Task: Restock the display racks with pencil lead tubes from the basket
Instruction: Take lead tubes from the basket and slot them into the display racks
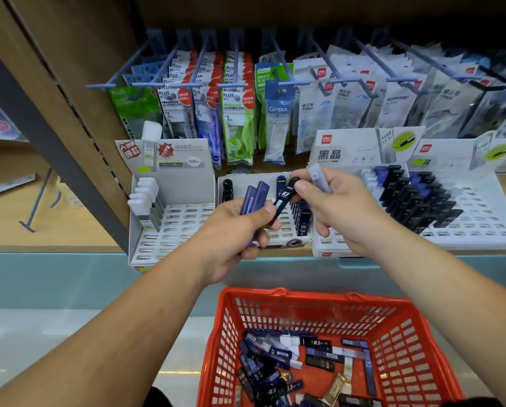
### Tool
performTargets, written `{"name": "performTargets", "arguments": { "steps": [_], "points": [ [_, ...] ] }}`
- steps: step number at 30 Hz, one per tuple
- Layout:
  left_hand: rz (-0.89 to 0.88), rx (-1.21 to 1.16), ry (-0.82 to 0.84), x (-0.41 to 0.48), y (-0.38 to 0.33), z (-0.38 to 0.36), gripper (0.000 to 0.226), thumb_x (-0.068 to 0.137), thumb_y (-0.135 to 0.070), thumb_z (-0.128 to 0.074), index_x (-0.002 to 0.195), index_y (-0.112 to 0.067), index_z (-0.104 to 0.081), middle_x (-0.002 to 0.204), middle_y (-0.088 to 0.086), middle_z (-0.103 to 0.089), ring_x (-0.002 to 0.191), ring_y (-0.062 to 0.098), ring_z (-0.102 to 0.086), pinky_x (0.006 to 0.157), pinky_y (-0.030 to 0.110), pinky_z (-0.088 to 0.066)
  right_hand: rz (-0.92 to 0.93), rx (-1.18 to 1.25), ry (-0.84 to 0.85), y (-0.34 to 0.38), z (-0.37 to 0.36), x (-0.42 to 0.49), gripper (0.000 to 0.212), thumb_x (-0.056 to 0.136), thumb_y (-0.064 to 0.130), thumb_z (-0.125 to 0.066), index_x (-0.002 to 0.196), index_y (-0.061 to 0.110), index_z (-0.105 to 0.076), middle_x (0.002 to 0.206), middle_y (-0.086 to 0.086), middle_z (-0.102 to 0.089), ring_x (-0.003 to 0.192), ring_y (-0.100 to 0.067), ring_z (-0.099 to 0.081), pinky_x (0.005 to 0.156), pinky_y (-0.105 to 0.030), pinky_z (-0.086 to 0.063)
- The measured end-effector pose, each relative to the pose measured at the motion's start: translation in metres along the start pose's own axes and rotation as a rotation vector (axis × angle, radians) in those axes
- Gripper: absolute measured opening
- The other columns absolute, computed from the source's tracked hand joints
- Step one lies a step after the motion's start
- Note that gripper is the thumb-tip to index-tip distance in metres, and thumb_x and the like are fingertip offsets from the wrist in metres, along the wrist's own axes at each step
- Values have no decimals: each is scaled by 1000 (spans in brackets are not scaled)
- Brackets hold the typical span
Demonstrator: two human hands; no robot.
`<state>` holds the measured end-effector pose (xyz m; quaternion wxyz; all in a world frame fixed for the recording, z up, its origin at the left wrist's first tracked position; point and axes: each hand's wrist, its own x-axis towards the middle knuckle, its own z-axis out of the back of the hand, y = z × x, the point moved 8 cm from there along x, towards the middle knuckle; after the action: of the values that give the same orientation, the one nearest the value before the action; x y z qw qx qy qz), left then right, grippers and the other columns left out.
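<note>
Sorting tubes: left grip holds blue tubes, right grip pinches a black tube, probably for the middle rack next.

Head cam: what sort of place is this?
Probably a stationery shop shelf: packaged goods hang on peg hooks, cardboard display racks hold lead tubes, and a red shopping basket sits below.

Forearms extended, left hand and right hand gripping, nearly touching.

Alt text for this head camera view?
A person's left hand grips two blue lead tubes; the right hand pinches a black tube and a clear tube, before white display racks, above a red plastic basket of tubes.
</note>
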<state>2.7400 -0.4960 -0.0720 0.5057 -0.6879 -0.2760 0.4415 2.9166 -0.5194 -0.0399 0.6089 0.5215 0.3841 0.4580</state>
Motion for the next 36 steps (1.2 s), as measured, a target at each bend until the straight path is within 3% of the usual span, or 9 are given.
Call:
{"name": "performTargets", "arguments": {
  "steps": [4, 8, 11, 14, 17, 22, 28, 33, 36],
  "points": [
    [43, -128, 22, 3, 1, -3, 11, 106, -21, -58, 110, -12, -63, 79, 6, -64, 51, 12, -43, 40, 21, -25, 24, 6, 35, 1, 2, 3, 7, 98, 18, -70, 104, 17, -74, 70, 4, -67, 42, -20, -35, 44, -32, -35],
    [53, 74, -68, 7, 8, 2, 21, 106, -35, -56, 112, -15, -58, 77, 10, -73, 48, 16, -54, 41, 23, -30, 111, -39, -25, 15, 9, 3, 13, 90, 16, -78, 85, 16, -67, 71, 2, -64, 40, -9, -42, 39, -25, -37],
    [98, 172, -86, 10, 16, 6, 20, 104, -39, -59, 104, -18, -56, 61, 1, -52, 41, 11, -34, 39, 21, -24, 215, -165, -142, 23, 21, 12, 15, 84, 19, -84, 80, 19, -70, 70, 8, -64, 52, 2, -52, 51, -12, -42],
    [209, 55, -35, 12, 24, 3, 13, 101, -28, -55, 100, -16, -51, 63, 1, -48, 44, 12, -29, 40, 21, -17, 245, -260, -186, 18, 19, 25, 15, 83, 23, -86, 80, 29, -72, 77, 11, -68, 73, -2, -61, 72, -25, -53],
    [192, 0, -19, 12, 23, 2, 9, 101, -17, -54, 103, -8, -52, 69, 8, -61, 47, 16, -43, 40, 22, -20, 256, -339, -163, 10, 9, 34, 10, 85, 25, -83, 85, 29, -74, 81, 9, -71, 83, -11, -66, 80, -35, -58],
    [115, 112, -22, 9, 16, 9, 19, 107, -30, -56, 120, -16, -58, 94, 10, -79, 60, 20, -71, 36, 21, -28, 240, -384, -106, 0, 0, 42, 10, 85, 24, -83, 82, 29, -75, 82, 5, -72, 85, -19, -67, 82, -44, -57],
    [101, 194, -48, 10, 16, 18, 25, 105, -41, -56, 117, -20, -61, 88, 12, -79, 39, 14, -43, 35, 18, -24, 238, -461, -62, -1, -9, 50, 28, 84, 26, -85, 71, 46, -70, 78, 16, -70, 82, -11, -66, 81, -40, -58],
    [67, 117, -20, 12, 15, 18, 18, 107, -29, -57, 121, -18, -58, 93, 14, -78, 47, 16, -54, 37, 21, -28, 296, -594, -51, -1, -14, 48, 21, 84, 30, -84, 85, 42, -67, 78, 18, -67, 83, -17, -64, 78, -43, -56],
    [60, 90, 14, 12, 14, 16, 16, 108, -18, -54, 123, -15, -57, 99, 14, -78, 53, 15, -57, 37, 20, -29, 359, -687, -76, 5, -16, 47, 19, 89, 28, -79, 80, 36, -64, 72, 17, -61, 79, -19, -59, 72, -42, -54]
  ]
}}
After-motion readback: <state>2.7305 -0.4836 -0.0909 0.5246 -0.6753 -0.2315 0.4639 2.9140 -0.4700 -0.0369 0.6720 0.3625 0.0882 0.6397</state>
